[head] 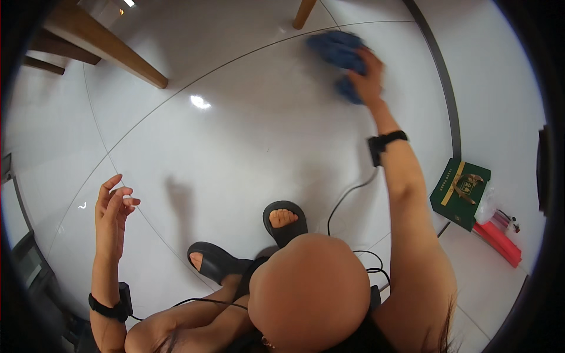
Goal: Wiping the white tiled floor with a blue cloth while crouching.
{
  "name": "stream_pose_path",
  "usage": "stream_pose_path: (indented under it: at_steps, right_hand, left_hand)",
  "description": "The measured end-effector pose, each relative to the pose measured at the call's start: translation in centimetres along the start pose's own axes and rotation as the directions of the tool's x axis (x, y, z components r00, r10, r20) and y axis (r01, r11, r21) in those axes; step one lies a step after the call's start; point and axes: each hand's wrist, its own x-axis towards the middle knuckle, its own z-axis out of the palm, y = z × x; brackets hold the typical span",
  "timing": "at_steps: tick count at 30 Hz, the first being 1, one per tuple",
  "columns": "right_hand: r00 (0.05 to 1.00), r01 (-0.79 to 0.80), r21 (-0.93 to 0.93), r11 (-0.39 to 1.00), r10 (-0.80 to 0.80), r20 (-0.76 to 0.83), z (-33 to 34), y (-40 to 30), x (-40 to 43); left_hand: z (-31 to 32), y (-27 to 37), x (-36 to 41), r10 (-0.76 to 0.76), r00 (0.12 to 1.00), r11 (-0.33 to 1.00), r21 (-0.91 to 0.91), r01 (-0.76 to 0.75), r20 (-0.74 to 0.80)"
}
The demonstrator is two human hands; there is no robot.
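Note:
A crumpled blue cloth (337,48) lies against the glossy white tiled floor (247,132), with my right hand (370,76) gripping it and pressing down. The cloth and fingers are slightly blurred. My left hand (115,205) is raised at the left with fingers loosely bent and apart, holding nothing. Each wrist wears a black strap with a small box; a dark cable (348,189) runs from the right wrist box (376,151) toward my body. My feet, in black slides (287,216), rest on the floor below.
Wooden furniture legs (132,61) stand at the upper left, and another wooden leg (303,15) at the top. A dark grey strip (441,75) edges the floor at right. Beside it sit a green gift bag (461,194), a clear plastic bag (487,205) and a red item (499,242).

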Motion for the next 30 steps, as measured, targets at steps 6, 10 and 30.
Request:
stream_pose_path:
  at_steps: [6, 10, 30]
  right_hand:
    - [0.517, -0.856, -0.087, 0.510, 0.840, -0.166, -11.8, 20.0, -12.8]
    - [0.381, -0.843, -0.468, 0.265, 0.908, -0.172, -8.8, 14.2, -13.4]
    - [0.808, -0.140, 0.180, 0.974, 0.007, 0.589, 12.7, -33.9, -9.2]
  left_hand:
    - [-1.3, -2.5, -0.5, -0.119, 0.993, 0.993, -0.009, 0.119, 0.000]
    - [-2.6, -3.3, -0.8, -0.180, 0.982, 0.984, -0.016, 0.180, -0.053]
    - [1.3, 0.8, -0.1, -0.030, 0.999, 0.999, -0.012, 0.030, 0.035]
